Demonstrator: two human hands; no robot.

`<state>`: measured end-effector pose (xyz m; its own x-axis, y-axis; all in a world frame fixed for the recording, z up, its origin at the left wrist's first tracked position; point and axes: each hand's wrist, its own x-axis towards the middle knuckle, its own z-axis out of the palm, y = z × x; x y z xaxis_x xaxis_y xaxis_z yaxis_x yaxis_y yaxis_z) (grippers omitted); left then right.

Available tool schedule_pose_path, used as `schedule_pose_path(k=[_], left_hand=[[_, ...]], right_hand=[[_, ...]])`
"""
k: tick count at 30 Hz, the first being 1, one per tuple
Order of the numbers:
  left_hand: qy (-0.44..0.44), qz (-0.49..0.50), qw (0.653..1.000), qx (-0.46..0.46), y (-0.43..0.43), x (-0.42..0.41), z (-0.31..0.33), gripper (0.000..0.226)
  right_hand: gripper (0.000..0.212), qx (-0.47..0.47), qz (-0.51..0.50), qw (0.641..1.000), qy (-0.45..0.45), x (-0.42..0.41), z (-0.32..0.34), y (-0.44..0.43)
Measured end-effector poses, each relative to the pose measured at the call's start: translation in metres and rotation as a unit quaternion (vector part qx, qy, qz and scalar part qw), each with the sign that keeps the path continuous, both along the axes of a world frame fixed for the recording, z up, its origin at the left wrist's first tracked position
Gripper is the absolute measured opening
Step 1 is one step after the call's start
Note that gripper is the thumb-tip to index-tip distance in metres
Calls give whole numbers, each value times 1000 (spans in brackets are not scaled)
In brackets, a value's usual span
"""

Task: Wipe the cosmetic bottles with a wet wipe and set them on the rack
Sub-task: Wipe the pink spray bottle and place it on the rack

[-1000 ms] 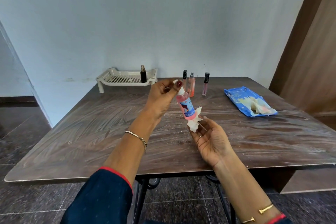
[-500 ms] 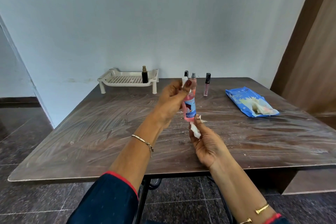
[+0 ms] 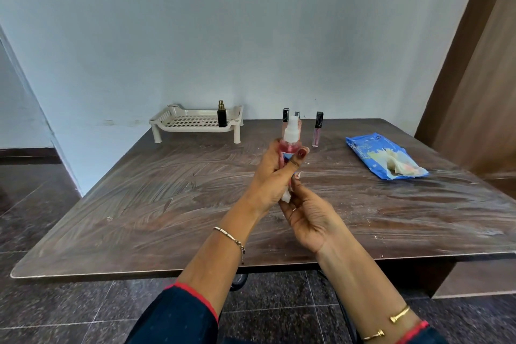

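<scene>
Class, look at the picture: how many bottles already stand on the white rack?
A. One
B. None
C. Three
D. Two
A: only the black bottle stands on the rack; the other small bottles are on the table and the pink bottle is in the left hand.
</scene>
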<state>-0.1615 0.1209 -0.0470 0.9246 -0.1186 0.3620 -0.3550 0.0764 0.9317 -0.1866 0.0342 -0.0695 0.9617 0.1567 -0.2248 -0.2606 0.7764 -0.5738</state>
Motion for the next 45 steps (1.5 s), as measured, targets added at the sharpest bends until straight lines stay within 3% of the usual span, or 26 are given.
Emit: schedule_pose_path(k=[5, 12, 16, 18, 20, 21, 22, 25, 26, 27, 30, 38, 40, 42, 45], left_hand=[[8, -7, 998, -59, 0, -1, 2, 22], [18, 58, 997, 39, -3, 0, 5, 29], [69, 16, 996, 58, 5, 1, 13, 31], [101, 1, 994, 50, 8, 0, 9, 35], [131, -3, 991, 30, 8, 0, 3, 46], [142, -10, 990, 21, 7, -1, 1, 54], [145, -20, 989, 18, 4, -1, -2, 61], [138, -62, 988, -32, -4, -6, -1, 70], [144, -67, 985, -60, -6, -7, 0, 73], [156, -70, 981, -88, -8, -8, 1, 78], [177, -60, 975, -121, -6, -5, 0, 94], [206, -85, 958, -182, 2, 8, -10, 95], [221, -77, 948, -216, 4, 8, -8, 86], [221, -38, 944, -240, 8, 8, -6, 57], [217, -1, 954, -207, 17, 7, -1, 22]], right_hand=[[19, 7, 10, 1000, 8, -5, 2, 0], [40, -19, -28, 999, -3, -1, 4, -6], [20, -46, -87, 995, -33, 2, 19, -21], [14, -143, -147, 973, -103, 5, 31, -28], [15, -314, -190, 907, -206, 9, 39, -30], [18, -418, -209, 846, -255, 11, 40, -29], [22, -522, -232, 763, -303, 12, 40, -27], [30, -731, -266, 448, -440, 16, 30, -23], [32, -770, -255, 367, -455, 16, 25, -22], [34, -796, -240, 320, -454, 15, 21, -21], [31, -810, -223, 290, -458, 6, 11, -21], [27, -806, -172, 237, -515, -7, -7, -32], [26, -805, -143, 223, -531, -6, -10, -37], [21, -805, -117, 216, -539, -3, -13, -43], [24, -808, -126, 271, -508, 6, -11, -52]])
